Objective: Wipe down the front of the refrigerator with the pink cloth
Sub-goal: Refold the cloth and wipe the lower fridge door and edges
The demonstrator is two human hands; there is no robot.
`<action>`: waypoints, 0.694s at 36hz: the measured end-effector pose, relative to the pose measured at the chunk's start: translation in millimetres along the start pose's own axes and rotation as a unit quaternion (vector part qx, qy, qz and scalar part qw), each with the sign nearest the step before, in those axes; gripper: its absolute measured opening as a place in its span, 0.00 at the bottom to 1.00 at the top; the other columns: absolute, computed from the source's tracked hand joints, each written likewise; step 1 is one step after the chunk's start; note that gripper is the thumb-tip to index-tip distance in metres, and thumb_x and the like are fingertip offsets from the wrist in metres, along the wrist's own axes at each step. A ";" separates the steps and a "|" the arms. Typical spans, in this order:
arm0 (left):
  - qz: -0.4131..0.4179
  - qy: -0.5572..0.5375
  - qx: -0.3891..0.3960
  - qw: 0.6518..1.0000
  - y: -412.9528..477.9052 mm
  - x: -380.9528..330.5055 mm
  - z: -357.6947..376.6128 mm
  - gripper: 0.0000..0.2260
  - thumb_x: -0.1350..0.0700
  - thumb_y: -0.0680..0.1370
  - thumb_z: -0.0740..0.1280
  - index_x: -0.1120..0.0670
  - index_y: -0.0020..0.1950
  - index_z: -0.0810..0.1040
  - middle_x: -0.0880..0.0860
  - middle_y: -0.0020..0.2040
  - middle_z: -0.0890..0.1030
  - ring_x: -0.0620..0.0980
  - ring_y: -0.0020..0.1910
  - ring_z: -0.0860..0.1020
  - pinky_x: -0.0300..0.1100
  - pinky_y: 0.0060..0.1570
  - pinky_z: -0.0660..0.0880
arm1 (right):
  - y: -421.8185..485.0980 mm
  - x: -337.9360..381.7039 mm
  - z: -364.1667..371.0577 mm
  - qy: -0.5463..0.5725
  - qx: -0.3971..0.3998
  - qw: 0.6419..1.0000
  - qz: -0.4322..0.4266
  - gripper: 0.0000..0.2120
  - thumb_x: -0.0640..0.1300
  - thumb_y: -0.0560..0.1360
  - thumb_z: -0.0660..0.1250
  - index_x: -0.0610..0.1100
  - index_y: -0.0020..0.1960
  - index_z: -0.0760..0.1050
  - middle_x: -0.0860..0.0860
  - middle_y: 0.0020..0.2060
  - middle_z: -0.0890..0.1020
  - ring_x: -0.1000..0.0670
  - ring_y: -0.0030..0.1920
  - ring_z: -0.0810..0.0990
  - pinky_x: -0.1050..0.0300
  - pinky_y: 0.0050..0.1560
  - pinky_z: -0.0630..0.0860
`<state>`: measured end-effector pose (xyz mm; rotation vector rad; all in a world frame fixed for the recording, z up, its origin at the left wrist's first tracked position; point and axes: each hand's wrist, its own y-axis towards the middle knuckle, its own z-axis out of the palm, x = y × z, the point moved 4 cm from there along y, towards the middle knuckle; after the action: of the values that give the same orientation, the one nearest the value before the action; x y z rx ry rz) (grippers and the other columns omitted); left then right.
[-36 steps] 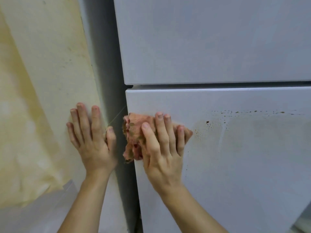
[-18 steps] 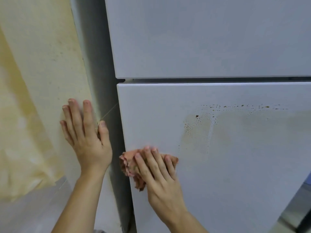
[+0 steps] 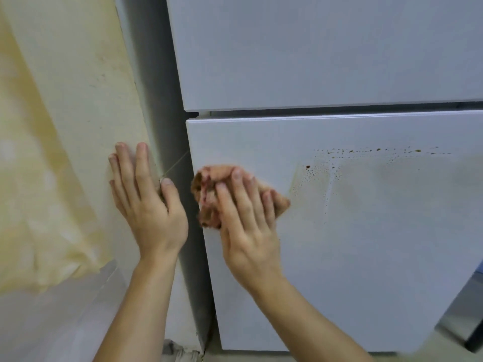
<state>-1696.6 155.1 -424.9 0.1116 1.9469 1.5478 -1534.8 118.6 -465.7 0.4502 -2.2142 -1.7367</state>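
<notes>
The white refrigerator fills the right side, with an upper door (image 3: pixel 313 48) and a lower door (image 3: pixel 366 257). My right hand (image 3: pixel 245 231) presses the bunched pink cloth (image 3: pixel 206 202) flat against the lower door near its upper left edge, fingers spread over it. Brown specks and a faint smear (image 3: pixel 313 176) mark the door just right of the cloth, and a dotted line of specks runs further right. My left hand (image 3: pixel 146 205) rests flat on the wall beside the refrigerator.
A yellow-stained wall (image 3: pixel 65 100) stands on the left, close to the refrigerator's grey side panel (image 3: pixel 156 87). A thin thread (image 3: pixel 177 163) spans the gap between wall and door. A dark object edge shows at the lower right corner (image 3: pixel 465 322).
My right hand slid the cloth down the left part of the lower door, then back up to near its earlier height. My left hand stayed flat on the wall.
</notes>
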 end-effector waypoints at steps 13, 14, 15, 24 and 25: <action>0.095 -0.060 0.054 0.992 -23.3 -47.8 7.4 0.24 0.60 0.85 0.55 0.61 0.82 0.63 0.58 0.84 0.58 0.58 0.85 0.55 0.56 0.83 0.54 | -57.4 -20.0 -12.4 -0.021 0.163 0.983 -0.082 0.34 0.33 0.76 0.54 0.43 0.82 0.63 0.48 0.84 0.56 0.47 0.84 0.56 0.48 0.84 0.50; 0.096 -0.062 0.058 0.992 -24.6 -48.4 8.0 0.24 0.60 0.85 0.55 0.61 0.82 0.63 0.57 0.84 0.58 0.58 0.85 0.55 0.55 0.83 0.54 | -51.8 -21.6 -15.6 -0.017 0.163 0.983 -0.087 0.33 0.33 0.76 0.54 0.43 0.81 0.64 0.48 0.83 0.58 0.47 0.84 0.57 0.48 0.84 0.51; 0.095 -0.064 0.059 0.992 -25.5 -48.2 8.4 0.24 0.60 0.85 0.54 0.61 0.82 0.63 0.57 0.84 0.59 0.57 0.85 0.55 0.55 0.83 0.54 | -45.1 -23.0 -19.1 -0.015 0.159 0.983 -0.086 0.33 0.33 0.76 0.53 0.43 0.81 0.65 0.48 0.83 0.59 0.47 0.84 0.57 0.48 0.84 0.52; 0.072 -0.097 0.062 0.991 -25.9 -53.6 11.7 0.24 0.60 0.85 0.53 0.63 0.82 0.62 0.57 0.84 0.60 0.56 0.85 0.56 0.56 0.83 0.55 | 69.6 -14.3 -43.8 0.011 0.021 0.999 0.037 0.29 0.33 0.79 0.55 0.42 0.80 0.68 0.43 0.82 0.61 0.43 0.84 0.50 0.43 0.84 0.47; 0.067 -0.103 0.063 0.990 -26.4 -54.8 12.8 0.24 0.61 0.85 0.53 0.64 0.82 0.61 0.57 0.84 0.60 0.56 0.85 0.56 0.56 0.83 0.55 | 77.7 -10.5 -44.9 0.013 0.013 0.999 0.045 0.28 0.34 0.79 0.55 0.41 0.79 0.69 0.42 0.82 0.62 0.43 0.84 0.53 0.43 0.84 0.48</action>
<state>-1638.2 133.8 -426.7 0.4477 1.9037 1.4333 -1511.8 100.8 -380.3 0.3720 -2.2068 -1.6488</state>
